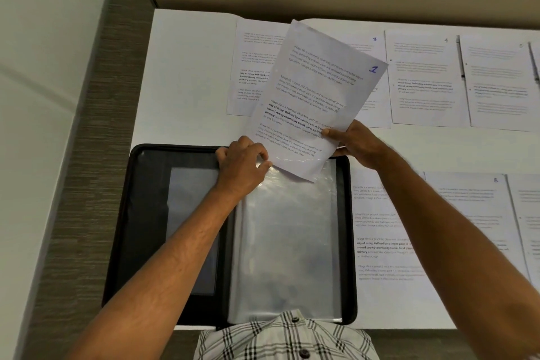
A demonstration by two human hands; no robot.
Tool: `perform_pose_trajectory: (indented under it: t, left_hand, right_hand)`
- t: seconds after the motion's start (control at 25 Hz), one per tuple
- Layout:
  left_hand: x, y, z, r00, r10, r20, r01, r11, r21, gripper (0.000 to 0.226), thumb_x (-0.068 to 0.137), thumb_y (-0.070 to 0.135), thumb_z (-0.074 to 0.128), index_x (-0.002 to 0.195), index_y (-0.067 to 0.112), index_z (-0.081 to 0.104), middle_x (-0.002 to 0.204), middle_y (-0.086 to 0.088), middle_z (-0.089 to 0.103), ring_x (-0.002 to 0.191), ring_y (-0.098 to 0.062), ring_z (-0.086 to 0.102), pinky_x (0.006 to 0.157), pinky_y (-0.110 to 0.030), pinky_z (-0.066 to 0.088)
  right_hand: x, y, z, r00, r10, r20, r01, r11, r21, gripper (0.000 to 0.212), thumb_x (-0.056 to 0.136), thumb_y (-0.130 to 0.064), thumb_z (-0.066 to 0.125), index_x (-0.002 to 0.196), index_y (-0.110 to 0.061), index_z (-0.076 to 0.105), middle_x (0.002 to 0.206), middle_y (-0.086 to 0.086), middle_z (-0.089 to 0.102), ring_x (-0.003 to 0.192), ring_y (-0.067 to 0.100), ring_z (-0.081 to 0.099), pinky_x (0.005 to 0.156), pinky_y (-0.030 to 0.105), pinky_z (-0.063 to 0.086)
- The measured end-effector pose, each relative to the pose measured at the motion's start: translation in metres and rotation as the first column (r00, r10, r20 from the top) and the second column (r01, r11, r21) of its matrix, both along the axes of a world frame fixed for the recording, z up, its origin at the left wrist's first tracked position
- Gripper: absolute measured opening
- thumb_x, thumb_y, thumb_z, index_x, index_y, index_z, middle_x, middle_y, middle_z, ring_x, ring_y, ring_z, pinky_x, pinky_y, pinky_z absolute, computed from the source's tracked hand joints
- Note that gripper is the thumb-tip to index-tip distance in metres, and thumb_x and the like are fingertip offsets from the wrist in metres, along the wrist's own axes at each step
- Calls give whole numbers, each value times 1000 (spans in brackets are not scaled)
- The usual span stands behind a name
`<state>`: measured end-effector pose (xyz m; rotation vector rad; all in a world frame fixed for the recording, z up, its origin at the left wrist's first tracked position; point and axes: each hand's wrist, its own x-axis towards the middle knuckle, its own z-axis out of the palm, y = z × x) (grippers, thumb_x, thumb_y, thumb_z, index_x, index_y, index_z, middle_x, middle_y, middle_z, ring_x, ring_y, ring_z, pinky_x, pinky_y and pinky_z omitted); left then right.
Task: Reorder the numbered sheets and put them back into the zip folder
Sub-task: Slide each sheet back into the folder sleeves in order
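Observation:
A black zip folder (137, 213) lies open at the table's near left, with clear plastic sleeves (286, 242) on its right half. My right hand (355, 145) holds the sheet numbered 1 (315, 90) by its lower right edge, tilted over the folder's top edge. The sheet's lower corner sits at the mouth of the top sleeve. My left hand (242, 164) pinches the sleeve's top edge beside that corner. More printed sheets lie flat on the table: one at the back left (254, 67), sheet 3 (374, 47), sheet 4 (423, 79) and another to its right (496, 82).
A second row of sheets (467, 213) lies to the right of the folder, one (385, 228) touching its edge. The white table (181, 67) butts against a wall at the back and ends at the left beside a grey textured panel (96, 126). My checked shirt (286, 336) shows at the near edge.

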<state>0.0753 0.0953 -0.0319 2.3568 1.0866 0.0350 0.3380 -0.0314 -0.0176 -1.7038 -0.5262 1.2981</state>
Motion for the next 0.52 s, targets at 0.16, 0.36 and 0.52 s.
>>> perform_pose_trajectory:
  t: [0.16, 0.36, 0.52]
  left_hand:
    - [-3, 7, -2, 999, 8, -46, -7, 1000, 20, 6, 89, 33, 70, 95, 32, 68, 110, 6, 53, 109, -17, 52, 95, -39, 26]
    - [-4, 16, -3, 996, 64, -65, -72, 990, -117, 12, 86, 21, 72, 93, 31, 69, 129, 5, 49, 123, -20, 42, 96, -36, 25]
    - [-7, 25, 2, 994, 57, -90, -72, 981, -178, 23, 87, 12, 62, 90, 32, 71, 129, 10, 54, 124, -19, 41, 92, -36, 24]
  right_hand:
    - [5, 6, 1, 998, 69, 9, -69, 997, -23, 44, 98, -20, 71, 140, -21, 58, 130, 0, 71, 113, 25, 73, 84, 44, 65]
    - [13, 9, 1, 995, 103, 13, -102, 993, -56, 46, 97, -21, 72, 141, -18, 58, 131, 2, 71, 114, 25, 72, 85, 42, 65]
    - [16, 8, 1, 995, 102, -23, -103, 994, -45, 47, 97, -19, 71, 142, -20, 58, 130, 0, 72, 112, 23, 74, 82, 40, 65]
